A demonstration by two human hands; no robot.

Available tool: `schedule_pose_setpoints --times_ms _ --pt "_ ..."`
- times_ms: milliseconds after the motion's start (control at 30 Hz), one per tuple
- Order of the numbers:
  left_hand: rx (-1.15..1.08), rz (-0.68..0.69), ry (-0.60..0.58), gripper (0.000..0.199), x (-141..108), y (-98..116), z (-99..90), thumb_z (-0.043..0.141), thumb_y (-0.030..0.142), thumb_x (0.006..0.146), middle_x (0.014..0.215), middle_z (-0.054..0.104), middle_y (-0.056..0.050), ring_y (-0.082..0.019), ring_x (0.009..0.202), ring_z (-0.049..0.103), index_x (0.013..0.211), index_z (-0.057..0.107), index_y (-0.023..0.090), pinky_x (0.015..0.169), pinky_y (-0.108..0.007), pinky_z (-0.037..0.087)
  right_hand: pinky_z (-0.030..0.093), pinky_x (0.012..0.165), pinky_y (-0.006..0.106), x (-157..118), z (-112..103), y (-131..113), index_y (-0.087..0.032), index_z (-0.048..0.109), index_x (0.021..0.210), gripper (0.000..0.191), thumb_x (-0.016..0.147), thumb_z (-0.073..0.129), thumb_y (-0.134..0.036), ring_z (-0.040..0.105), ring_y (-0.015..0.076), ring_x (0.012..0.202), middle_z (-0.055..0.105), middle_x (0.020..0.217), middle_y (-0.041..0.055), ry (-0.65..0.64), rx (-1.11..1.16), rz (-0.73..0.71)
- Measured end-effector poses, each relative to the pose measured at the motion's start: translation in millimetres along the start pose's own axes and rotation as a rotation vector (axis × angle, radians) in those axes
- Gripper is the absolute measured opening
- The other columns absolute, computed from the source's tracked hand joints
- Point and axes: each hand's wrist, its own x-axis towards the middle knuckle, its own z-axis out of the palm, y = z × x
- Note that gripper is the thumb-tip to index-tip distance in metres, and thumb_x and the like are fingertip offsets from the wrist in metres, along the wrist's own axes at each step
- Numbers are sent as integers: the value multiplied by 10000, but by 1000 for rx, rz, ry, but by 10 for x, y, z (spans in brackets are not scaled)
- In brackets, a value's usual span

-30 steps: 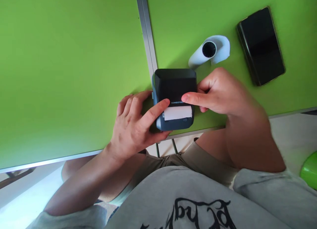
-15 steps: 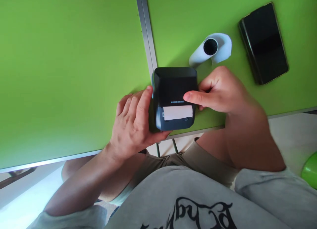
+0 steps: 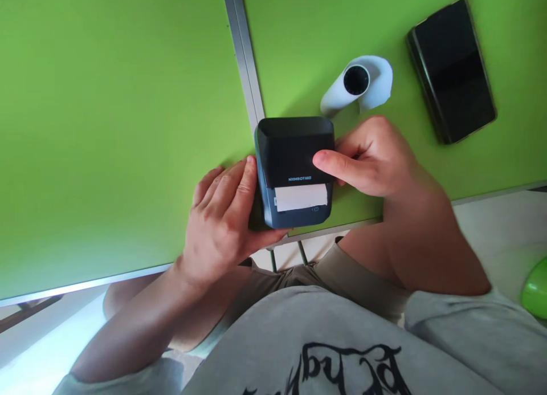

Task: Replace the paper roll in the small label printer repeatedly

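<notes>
A dark label printer point(image 3: 294, 150) marked NIIMBOT is at the front edge of the green table, between my two hands. A strip of white label paper point(image 3: 301, 197) sticks out of its front slot. My left hand point(image 3: 222, 218) grips the printer's left side, its fingers along that side and its thumb at the front. My right hand point(image 3: 370, 155) holds the right side, with the thumb resting on the black lid and the other fingers curled, partly hidden, against the side. Just behind the printer a white paper roll point(image 3: 335, 96) stands with its loose end curling out to the right.
A black phone-like device point(image 3: 455, 70) lies on the green table point(image 3: 115, 98) at the far right. A grey metal seam point(image 3: 243, 47) divides the tabletop behind the printer. Beyond the table's front edge are my legs, and a round green object point(image 3: 536, 289) is at the lower right.
The printer and both hands appear slightly further left, as do the roll and the black device, so the view has shifted a little. The right thumb has slid slightly up on the lid.
</notes>
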Motion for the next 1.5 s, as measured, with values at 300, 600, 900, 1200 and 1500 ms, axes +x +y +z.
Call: schedule_pose_setpoints --times_ms 300,600,900,1200,1500 --pt "-64 -28 8 972 -7 -38 24 655 743 860 1394 656 -191 -339 1236 667 1589 381 161 1128 -481 490 139 473 307 19 25 30 -206 374 415 685 868 640 -647 249 68 479 324 426 -8 -7 4 -25" --pt "-86 -34 37 982 -14 -32 54 693 755 819 1369 663 -198 -348 1202 665 1545 455 137 1111 -480 486 218 511 315 5 -92 31 -207 484 456 588 699 752 -669 354 90 514 452 485 -11 -180 -7 -39" --pt "-33 -29 43 935 -3 -11 81 598 793 854 1319 675 -203 -332 1183 664 1451 467 86 1077 -457 480 207 485 292 -4 -129 37 -200 489 475 583 722 734 -668 341 74 495 414 487 -32 -209 -68 -21" --pt "2 -18 42 940 0 -1 99 577 798 859 1313 664 -214 -351 1177 662 1468 408 102 1068 -469 468 169 572 334 -115 -329 -361 -183 335 484 577 822 728 -437 235 56 490 304 458 -52 -37 -431 -208" --pt "5 -20 8 1021 8 -10 68 616 787 838 1308 661 -200 -366 1155 657 1560 250 165 1051 -491 457 269 660 377 -157 -357 -554 -222 544 809 334 987 516 -504 461 124 647 645 795 35 254 -455 -180"
